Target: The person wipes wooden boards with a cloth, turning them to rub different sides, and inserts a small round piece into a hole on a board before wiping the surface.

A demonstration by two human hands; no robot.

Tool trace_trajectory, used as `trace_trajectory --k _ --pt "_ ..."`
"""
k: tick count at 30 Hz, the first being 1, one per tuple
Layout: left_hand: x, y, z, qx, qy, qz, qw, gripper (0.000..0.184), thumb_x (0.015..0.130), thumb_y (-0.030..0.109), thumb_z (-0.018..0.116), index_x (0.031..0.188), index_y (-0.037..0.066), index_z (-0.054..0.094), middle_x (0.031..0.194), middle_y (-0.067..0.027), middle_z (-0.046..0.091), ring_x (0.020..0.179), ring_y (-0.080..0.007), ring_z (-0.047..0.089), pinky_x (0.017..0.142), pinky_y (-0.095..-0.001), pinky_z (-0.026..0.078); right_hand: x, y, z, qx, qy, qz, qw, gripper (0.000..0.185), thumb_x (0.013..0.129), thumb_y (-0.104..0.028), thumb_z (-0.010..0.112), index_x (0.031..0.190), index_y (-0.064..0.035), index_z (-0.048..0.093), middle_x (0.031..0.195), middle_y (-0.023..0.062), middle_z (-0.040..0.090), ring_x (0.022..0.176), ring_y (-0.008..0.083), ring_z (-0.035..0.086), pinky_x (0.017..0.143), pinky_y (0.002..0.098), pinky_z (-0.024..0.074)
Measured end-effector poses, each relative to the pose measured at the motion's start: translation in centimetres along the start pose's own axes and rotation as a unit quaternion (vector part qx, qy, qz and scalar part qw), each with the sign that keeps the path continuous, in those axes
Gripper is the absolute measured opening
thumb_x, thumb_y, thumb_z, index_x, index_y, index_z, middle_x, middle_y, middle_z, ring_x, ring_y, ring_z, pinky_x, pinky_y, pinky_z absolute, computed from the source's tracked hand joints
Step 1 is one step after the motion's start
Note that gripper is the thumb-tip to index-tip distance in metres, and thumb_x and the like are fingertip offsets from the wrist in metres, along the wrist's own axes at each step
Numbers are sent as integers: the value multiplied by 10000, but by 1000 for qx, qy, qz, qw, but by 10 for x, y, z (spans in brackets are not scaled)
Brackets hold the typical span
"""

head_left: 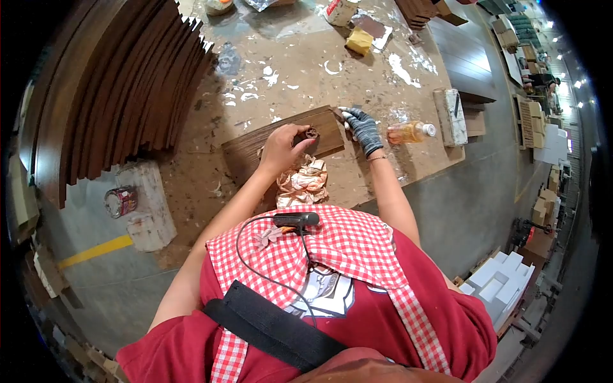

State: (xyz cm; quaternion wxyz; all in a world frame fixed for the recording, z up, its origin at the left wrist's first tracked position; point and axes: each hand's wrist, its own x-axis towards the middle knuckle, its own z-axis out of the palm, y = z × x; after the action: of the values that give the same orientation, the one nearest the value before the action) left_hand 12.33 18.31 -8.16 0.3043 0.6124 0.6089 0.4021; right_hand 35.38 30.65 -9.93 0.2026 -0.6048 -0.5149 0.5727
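A brown wooden board (255, 143) with visible grain lies at a slant on the worktable in front of me. My left hand (279, 152), bare, is over the board, thumb and fingers closed round a small dark-brown rounded piece (311, 133) whose kind I cannot make out. At the board's right end, my right hand (363, 131) wears a grey glove with white fingertips, and its fingers grip the board's edge. Crumpled brown paper (303, 182) lies between the board and my apron. Right of the gloved hand, a clear bottle (408, 133) of amber liquid lies on its side.
Many dark wooden boards (121, 89) stand in a row at the left. A paint-stained block (451, 118) sits at the table's right edge. A yellow sponge-like block (359, 40) and a white tub (340, 11) are at the back. A can (120, 202) stands at lower left.
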Motion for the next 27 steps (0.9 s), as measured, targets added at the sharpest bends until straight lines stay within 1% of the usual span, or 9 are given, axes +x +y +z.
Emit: trace_trajectory --k 3,4,7,11,12,15,17,21,27 --pt "1 5 -3 -1 -26 -35 999 326 838 260 745 1061 27 697 958 -140 691 889 -309 658 777 -381 517 3 7 -4 2 -10 5 1000 201 941 -130 630 1109 -88 731 878 -33 686 700 50 552 629 221 470" --pt "1 8 -4 3 -28 -39 999 327 838 258 743 1062 24 697 951 -143 692 884 -313 658 774 -381 517 5 10 -2 30 10 -32 999 162 931 -117 639 1051 -79 741 740 -18 664 568 48 524 493 219 408" --pt "1 9 -5 1 -26 -38 999 331 835 259 743 1061 22 698 953 -145 694 886 -315 659 774 -382 517 5 11 -4 51 -5 6 999 172 933 -121 638 1068 -82 737 743 -17 667 558 45 519 481 212 397" --pt "3 6 -2 -8 -18 -30 999 338 829 265 748 1049 14 699 965 -146 696 887 -315 661 771 -383 517 1 9 9 53 13 -72 996 189 939 -99 623 1092 -68 730 820 -12 685 617 54 514 574 215 441" --pt "3 7 -3 -9 -23 -38 999 339 828 266 748 1046 11 699 969 -146 697 889 -316 662 772 -383 518 0 8 6 44 3 -13 999 194 934 -78 621 1092 -64 731 848 -7 690 648 57 513 628 218 455" --pt "2 11 -7 -1 -24 -31 999 327 826 250 752 1032 3 697 989 -146 702 903 -316 665 789 -382 525 2 11 0 50 -1 -23 998 203 935 -90 612 1093 -75 738 753 -23 654 571 54 504 502 220 403" --pt "2 10 -7 -5 -2 10 1000 339 838 257 750 1065 10 702 862 -151 660 750 -281 629 688 -356 497 -5 -4 1 114 0 28 993 196 944 -98 604 1086 -86 739 684 -26 621 532 55 485 468 217 376" --pt "1 6 -4 5 -4 6 1000 347 839 262 750 1080 17 704 904 -151 674 801 -290 650 706 -357 502 1 12 6 31 27 -46 998 191 948 -83 610 1093 -77 734 698 -29 625 551 55 486 503 232 406" --pt "-1 16 -11 -10 -20 -16 1000 323 838 250 737 1062 24 684 960 -148 682 917 -329 647 806 -401 508 -6 6 5 123 13 -5 992 190 947 -141 618 1088 -106 740 652 -40 587 531 57 468 469 230 368"
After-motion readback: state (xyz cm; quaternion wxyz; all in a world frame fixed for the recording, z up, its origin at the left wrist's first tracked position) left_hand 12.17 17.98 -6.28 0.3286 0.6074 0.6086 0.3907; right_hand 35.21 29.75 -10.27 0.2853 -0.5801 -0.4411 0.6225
